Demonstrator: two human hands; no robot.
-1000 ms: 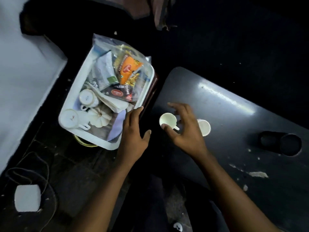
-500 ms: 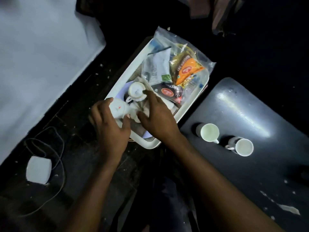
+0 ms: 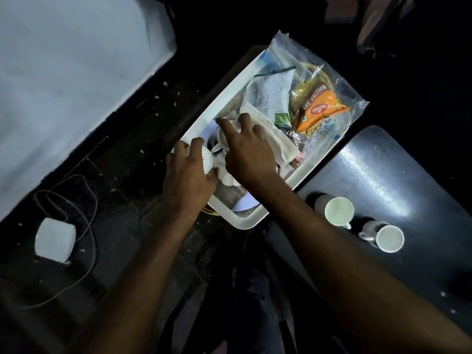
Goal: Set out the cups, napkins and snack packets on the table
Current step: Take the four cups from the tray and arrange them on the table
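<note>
Our left hand [image 3: 187,175] wraps one white cup [image 3: 207,159] in the tray [image 3: 249,221]; our right hand [image 3: 246,152] grips another. Ceramic, rigid, chippable: hold the bodies.

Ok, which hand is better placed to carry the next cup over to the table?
Right, probably. The right hand covers a cup in the tray and is nearer the table; the left hand grips the far-side cup.

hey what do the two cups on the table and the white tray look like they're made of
The two cups on the dark table look like glazed ceramic: smooth white walls, moulded loop handles. It could be melamine; the dim light leaves that open. The white tray looks like moulded plastic: a thick rounded rim, one piece, matte with little shine.
</note>
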